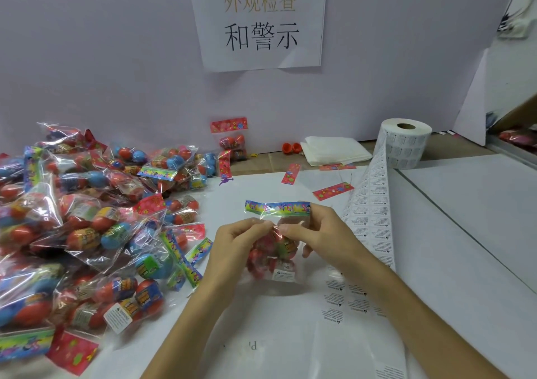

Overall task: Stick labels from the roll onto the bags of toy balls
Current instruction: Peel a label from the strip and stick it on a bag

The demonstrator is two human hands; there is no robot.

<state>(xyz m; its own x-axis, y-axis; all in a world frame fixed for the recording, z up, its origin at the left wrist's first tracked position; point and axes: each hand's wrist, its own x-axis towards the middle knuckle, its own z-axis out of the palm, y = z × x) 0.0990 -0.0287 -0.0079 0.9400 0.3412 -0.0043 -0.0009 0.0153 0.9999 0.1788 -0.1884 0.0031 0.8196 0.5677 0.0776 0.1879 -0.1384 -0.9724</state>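
By the left hand (232, 242) and right hand (316, 233) a bag of toy balls (271, 255) is being pinched under its header, above the surface (465, 233), a warning label (283, 275) sticking low on it. The label roll (405, 143) is standing rightward; piled bags (87, 233) are lying left.

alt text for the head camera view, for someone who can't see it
A left hand and right hand pinch a clear plastic bag of red toy balls, which bears a white warning label. A heap of similar filled bags lies to the left; a white roll of labels stands at the right.
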